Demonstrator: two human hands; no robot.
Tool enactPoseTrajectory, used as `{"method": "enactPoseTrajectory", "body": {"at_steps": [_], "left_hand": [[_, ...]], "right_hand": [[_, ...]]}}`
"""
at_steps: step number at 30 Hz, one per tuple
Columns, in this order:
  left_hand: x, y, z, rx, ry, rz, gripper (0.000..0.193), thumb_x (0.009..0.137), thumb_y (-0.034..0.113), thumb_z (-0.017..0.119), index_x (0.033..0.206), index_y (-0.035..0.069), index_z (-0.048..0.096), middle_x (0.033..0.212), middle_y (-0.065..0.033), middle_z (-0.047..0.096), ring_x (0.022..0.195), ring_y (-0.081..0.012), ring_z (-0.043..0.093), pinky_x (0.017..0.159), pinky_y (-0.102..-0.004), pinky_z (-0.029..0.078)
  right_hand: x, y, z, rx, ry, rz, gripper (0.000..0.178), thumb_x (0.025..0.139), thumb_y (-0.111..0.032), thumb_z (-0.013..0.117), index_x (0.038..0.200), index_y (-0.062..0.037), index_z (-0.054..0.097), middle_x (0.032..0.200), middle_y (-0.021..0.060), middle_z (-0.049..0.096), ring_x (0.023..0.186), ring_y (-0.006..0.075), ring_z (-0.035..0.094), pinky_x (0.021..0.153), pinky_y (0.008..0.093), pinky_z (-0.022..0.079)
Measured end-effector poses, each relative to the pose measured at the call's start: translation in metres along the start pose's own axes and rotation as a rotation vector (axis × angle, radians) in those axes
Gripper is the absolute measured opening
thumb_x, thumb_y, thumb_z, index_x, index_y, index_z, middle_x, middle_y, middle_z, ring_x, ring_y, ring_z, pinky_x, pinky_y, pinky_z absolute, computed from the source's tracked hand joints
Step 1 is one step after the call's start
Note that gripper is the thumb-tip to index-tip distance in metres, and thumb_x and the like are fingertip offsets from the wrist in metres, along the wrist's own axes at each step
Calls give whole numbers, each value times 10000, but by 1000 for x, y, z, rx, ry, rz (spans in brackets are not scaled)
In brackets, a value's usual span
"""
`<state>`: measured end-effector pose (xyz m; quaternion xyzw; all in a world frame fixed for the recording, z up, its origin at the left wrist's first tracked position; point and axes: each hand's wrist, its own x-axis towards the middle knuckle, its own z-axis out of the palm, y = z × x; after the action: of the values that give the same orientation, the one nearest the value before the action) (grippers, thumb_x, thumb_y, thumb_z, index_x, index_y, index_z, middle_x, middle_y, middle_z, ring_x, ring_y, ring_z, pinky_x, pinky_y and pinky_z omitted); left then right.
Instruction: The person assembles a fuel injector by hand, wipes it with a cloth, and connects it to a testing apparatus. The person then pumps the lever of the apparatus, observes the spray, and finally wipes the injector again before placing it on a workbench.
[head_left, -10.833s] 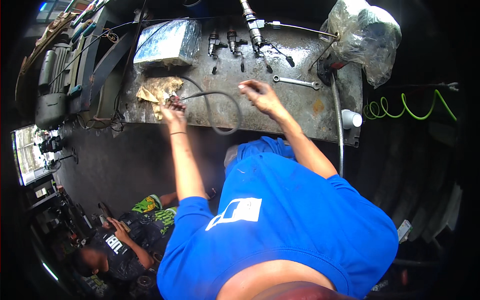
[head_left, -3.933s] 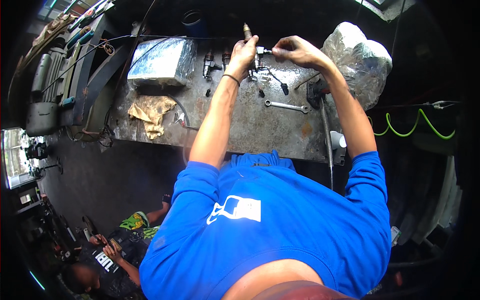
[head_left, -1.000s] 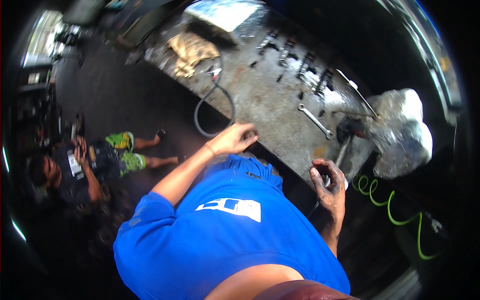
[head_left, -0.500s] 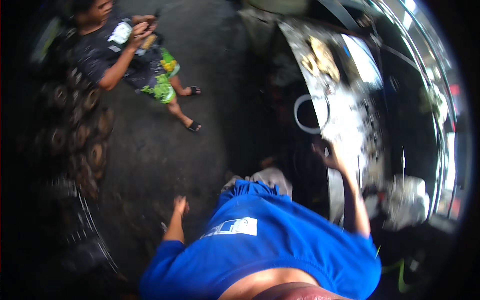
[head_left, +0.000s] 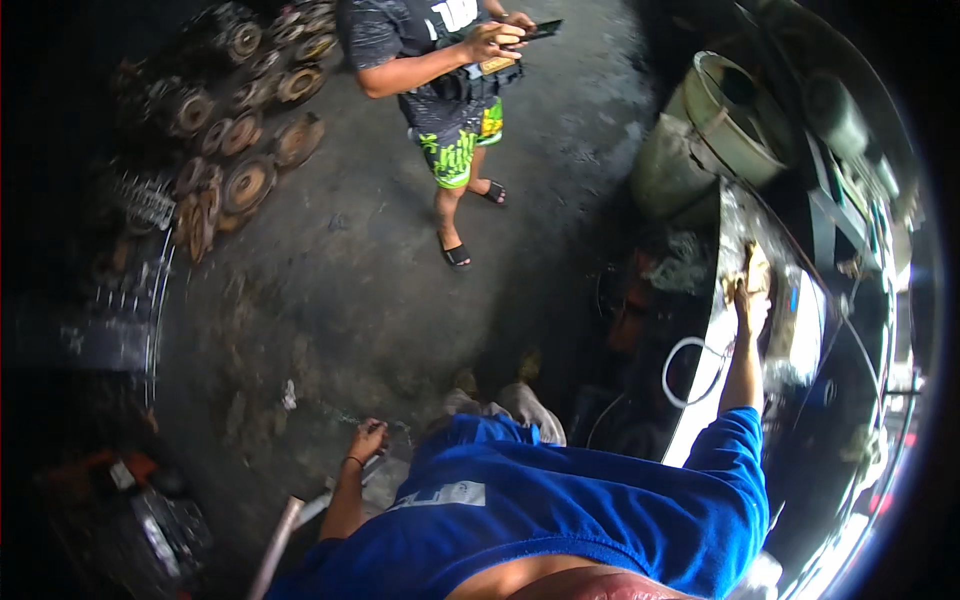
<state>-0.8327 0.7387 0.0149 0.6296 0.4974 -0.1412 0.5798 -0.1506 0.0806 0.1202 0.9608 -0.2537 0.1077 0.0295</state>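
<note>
My right hand [head_left: 748, 297] reaches out to a yellowish, crumpled piece that looks like cloth or a glove [head_left: 757, 268], on the bright workbench [head_left: 706, 405] at the right. The hand touches or overlaps its near end; its fingers are too dark to make out whether they grip. Closer to me, a white ring-shaped hoop [head_left: 668, 372] hangs over the bench's left edge. Low at my left side, my left hand [head_left: 369, 440] hangs with its fingers curled in, and nothing shows in it. A dark band circles that wrist.
A person [head_left: 440, 70] in green-patterned shorts stands ahead, holding a dark flat device [head_left: 543, 30]. Rusty round metal parts [head_left: 248, 185] are piled at the far left. A large pale drum [head_left: 690, 150] stands beyond the bench. A pipe [head_left: 277, 545] slants near my left arm.
My view has swung toward the right. My right hand has moved forward along the bench, from beside the hoop to the yellowish piece. The left hand's fingers are more curled.
</note>
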Motion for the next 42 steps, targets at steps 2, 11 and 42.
{"method": "enactPoseTrajectory", "body": {"at_steps": [2, 11, 42], "left_hand": [[-28, 43, 8, -112, 158, -100, 232, 959, 249, 637, 1056, 39, 609, 803, -89, 679, 620, -202, 675, 502, -337, 549], [-29, 136, 64, -35, 255, 149, 189, 955, 237, 641, 993, 52, 648, 808, -51, 681, 725, -168, 671, 683, -329, 541], [-98, 194, -300, 66, 875, 910, 330, 827, 124, 710, 1128, 34, 608, 1110, -156, 623, 957, -312, 611, 873, -388, 484]], "right_hand": [[5, -39, 16, -17, 50, 117, 522, 975, -477, 512, 1164, 2, 599, 1054, 175, 659, 855, 378, 671, 794, 489, 538], [24, -31, -1, 275, 215, -6, 442, 975, -426, 554, 1168, -29, 585, 943, 113, 629, 725, 269, 623, 625, 409, 518], [-723, -540, -434, 745, -1495, -1895, 197, 817, -75, 675, 996, -51, 595, 827, 58, 636, 786, 130, 584, 689, 321, 486]]}}
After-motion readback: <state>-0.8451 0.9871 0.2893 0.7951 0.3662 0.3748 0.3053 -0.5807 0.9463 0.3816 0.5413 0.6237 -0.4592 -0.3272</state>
